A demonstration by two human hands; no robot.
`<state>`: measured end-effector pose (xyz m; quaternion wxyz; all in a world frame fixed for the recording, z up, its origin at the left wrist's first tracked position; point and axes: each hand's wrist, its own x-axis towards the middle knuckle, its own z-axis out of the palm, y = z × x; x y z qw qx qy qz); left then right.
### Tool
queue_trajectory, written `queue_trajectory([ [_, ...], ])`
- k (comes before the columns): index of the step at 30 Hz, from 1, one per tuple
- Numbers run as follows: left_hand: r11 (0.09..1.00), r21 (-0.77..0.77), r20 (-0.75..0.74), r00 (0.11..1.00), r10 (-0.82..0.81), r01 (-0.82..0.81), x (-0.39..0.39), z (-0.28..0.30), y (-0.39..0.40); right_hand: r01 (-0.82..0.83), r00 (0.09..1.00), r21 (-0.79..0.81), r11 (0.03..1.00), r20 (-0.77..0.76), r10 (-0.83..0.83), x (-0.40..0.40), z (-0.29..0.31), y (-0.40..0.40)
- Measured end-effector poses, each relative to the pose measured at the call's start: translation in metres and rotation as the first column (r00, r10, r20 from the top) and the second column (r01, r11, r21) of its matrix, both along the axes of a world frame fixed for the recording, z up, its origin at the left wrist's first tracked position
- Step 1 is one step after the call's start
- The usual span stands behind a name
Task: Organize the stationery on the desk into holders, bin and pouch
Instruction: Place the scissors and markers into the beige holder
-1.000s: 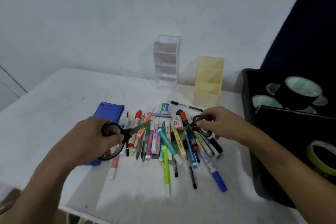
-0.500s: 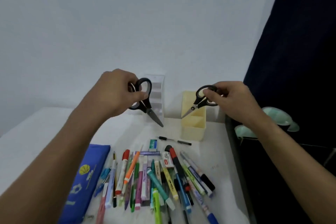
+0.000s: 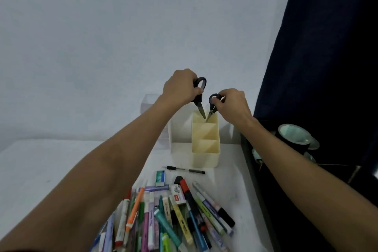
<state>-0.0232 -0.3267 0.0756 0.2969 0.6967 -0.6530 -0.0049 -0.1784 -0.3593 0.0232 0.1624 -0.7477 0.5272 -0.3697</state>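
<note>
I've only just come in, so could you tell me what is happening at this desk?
A person is tidying stationery. Each hand holds a pair of black-handled scissors, blades pointing down, over the rear compartment of the yellow holder: the left hand holds the larger scissors, the right hand the smaller scissors. The tips are at the holder's top edge. A heap of pens and markers lies on the desk.

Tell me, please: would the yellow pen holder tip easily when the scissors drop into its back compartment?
Possibly. The yellow holder is tall, narrow and looks like thin, light plastic. Its compartments look empty, so nothing weighs it down. Both scissors point into the highest, rear compartment, so it might rock backward.
</note>
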Motion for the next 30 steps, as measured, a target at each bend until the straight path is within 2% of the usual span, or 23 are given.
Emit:
queue_trajectory([
  [10,0.990,0.138,-0.274,0.962,0.006,0.033,-0.008,-0.057,-0.040,0.066,0.998,0.083,0.994,-0.023,-0.064,0.019,-0.041,-0.024],
  [20,0.986,0.166,-0.423,0.904,0.061,0.012,-0.014,-0.078,-0.041,0.015,0.963,0.331,0.944,0.248,-0.102,0.021,-0.045,-0.021],
  [24,0.979,0.201,-0.441,0.896,0.052,0.042,-0.014,-0.080,-0.035,-0.048,0.962,0.340,0.939,0.269,-0.048,0.023,-0.044,-0.016],
  [27,0.970,0.237,-0.481,0.875,0.063,0.060,-0.012,-0.078,-0.028,-0.095,0.973,0.338,0.936,0.230,0.015,0.023,-0.046,-0.013],
  [30,0.962,0.270,-0.512,0.853,0.106,0.042,-0.011,-0.074,-0.016,-0.095,0.966,0.293,0.951,0.260,0.017,0.020,-0.047,-0.011],
])
